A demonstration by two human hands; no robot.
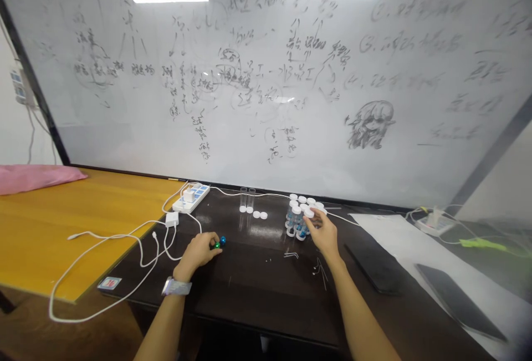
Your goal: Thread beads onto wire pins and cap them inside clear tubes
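My left hand (201, 250) is low over the dark table, thumb and fingers closed around a small shiny green ball (216, 245). A shiny blue ball (223, 240) sits just beyond its fingertips. On the right, my right hand (323, 232) grips a white-capped clear bottle (308, 213) at the front edge of a tight cluster. Several clear bottles (296, 211) with white caps stand there, some with blue contents showing. My fingers partly cover the gripped bottle. Two clear tubes (247, 197) stand farther back, with two loose white caps (260, 215) beside them.
Thin white sticks (320, 273) lie near my right forearm. A black flat object (372, 264) and a dark phone-like slab (459, 300) are at right. A white power strip (191, 198) with loose cables (141, 239) lies left. A whiteboard (266, 100) rises behind.
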